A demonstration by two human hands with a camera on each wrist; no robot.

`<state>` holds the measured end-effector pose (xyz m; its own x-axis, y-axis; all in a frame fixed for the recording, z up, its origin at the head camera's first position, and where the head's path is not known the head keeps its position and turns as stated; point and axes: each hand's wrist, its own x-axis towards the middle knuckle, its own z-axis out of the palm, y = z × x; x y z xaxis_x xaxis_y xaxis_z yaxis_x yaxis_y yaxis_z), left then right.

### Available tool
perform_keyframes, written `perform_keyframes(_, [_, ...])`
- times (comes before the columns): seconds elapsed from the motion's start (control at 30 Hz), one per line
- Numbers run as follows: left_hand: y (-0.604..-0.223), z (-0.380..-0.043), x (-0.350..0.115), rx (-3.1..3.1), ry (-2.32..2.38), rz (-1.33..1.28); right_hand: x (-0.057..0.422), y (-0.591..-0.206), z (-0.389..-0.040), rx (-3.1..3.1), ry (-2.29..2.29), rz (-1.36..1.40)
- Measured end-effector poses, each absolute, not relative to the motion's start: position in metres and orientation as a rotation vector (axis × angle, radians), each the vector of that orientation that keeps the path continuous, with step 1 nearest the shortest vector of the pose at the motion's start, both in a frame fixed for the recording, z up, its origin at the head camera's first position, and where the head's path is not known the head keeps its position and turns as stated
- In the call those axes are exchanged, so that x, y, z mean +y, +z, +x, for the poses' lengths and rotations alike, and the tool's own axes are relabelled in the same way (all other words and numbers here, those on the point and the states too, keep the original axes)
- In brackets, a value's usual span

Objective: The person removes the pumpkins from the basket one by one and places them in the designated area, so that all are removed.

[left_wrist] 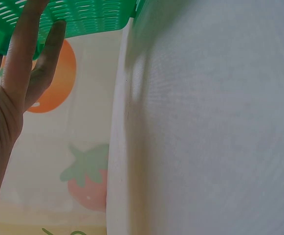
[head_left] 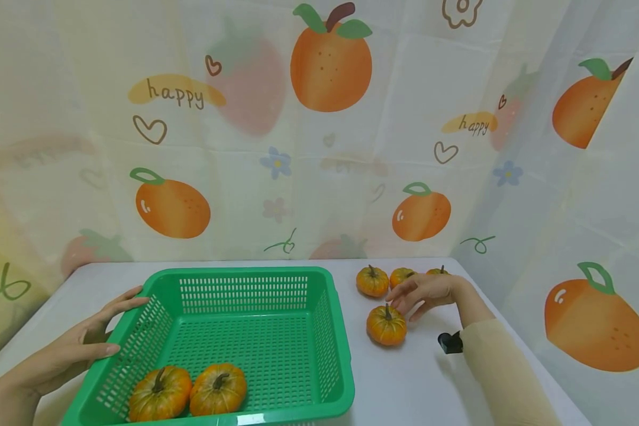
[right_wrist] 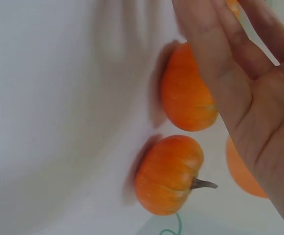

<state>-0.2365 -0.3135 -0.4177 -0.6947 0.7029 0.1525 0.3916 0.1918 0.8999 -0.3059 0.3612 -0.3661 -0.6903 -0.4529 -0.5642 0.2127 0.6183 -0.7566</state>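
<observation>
My left hand (head_left: 77, 346) is at the left side of a green plastic basket (head_left: 342, 355), its fingertips and thumb touching the rim. In the left wrist view, the extended fingers (left_wrist: 22, 54) lie against the basket's slatted wall (left_wrist: 93, 18). Two small orange pumpkins (head_left: 161, 393) sit side by side inside, in the near left corner. My right hand (head_left: 426, 291) hovers palm down, fingers loosely bent, just behind and right of the nearest loose pumpkin (head_left: 386, 326). Nothing shows in its grasp. In the right wrist view, two pumpkins (right_wrist: 168, 176) stand beyond the palm.
Behind the right hand, more pumpkins (head_left: 373, 281) stand in a row at the table's back right, partly covered by that hand. The white table (head_left: 404, 390) backs onto a fruit-printed curtain (head_left: 319, 148), which also hangs along the right side. A black device is on the right wrist.
</observation>
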Motion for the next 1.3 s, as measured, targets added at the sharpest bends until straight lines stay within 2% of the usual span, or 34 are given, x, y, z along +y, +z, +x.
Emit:
perform_keyframes(0.47, [-0.416, -0.235, -0.312, 2.208, 1.505, 1.037, 0.352, -0.329, -0.313, 2.161, -1.018, -0.247])
perform_keyframes(0.9, [-0.417, -0.234, -0.311, 2.173, 1.533, 1.047, 0.317, -0.292, -0.316, 2.216, -0.955, -0.373])
perform_keyframes(1.3, [-0.417, -0.234, -0.312, 2.228, 1.487, 1.049, 0.275, -0.266, -0.322, 2.176, -0.92, -0.597])
